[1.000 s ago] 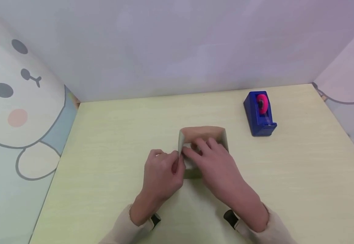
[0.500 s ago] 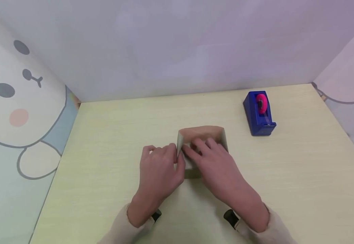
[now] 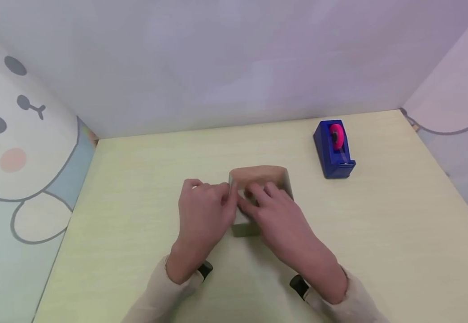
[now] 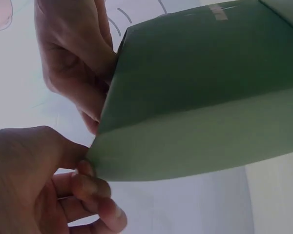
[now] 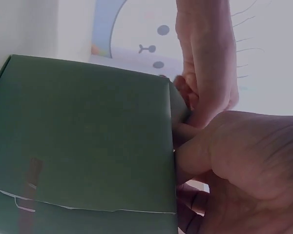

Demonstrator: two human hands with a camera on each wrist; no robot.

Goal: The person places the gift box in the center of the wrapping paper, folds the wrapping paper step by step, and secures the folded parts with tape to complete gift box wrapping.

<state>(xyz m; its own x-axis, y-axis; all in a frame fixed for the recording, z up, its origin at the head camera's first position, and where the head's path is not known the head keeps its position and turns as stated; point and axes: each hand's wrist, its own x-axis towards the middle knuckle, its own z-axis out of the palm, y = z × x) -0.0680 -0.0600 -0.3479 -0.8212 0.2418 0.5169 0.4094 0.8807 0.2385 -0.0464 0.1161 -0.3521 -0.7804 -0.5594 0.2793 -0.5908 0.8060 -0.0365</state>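
Note:
A small green cardboard box (image 3: 245,230) stands with its opening facing up, and its far flap (image 3: 260,174) looks pinkish inside. My left hand (image 3: 203,211) pinches the edge of the left flap between thumb and fingers; the left wrist view has that grip at the corner of the box (image 4: 195,83). Inside the opening is my right hand (image 3: 284,220), its fingers loosely bent and its thumb apart from the index finger, close to the left wall. A strip of tape (image 5: 29,185) crosses a seam on the box's outside. The box's inner floor is largely hidden by the right hand.
A blue tape dispenser (image 3: 332,152) with a pink roll (image 3: 337,136) stands at the back right of the pale table (image 3: 145,170). A light wall (image 3: 201,67) rises behind the table, and cartoon-printed panels (image 3: 36,148) flank it.
My left hand has shifted a little along the left flap, its thumb now over the inner side. The right hand stays in the box. The head view has turned slightly right.

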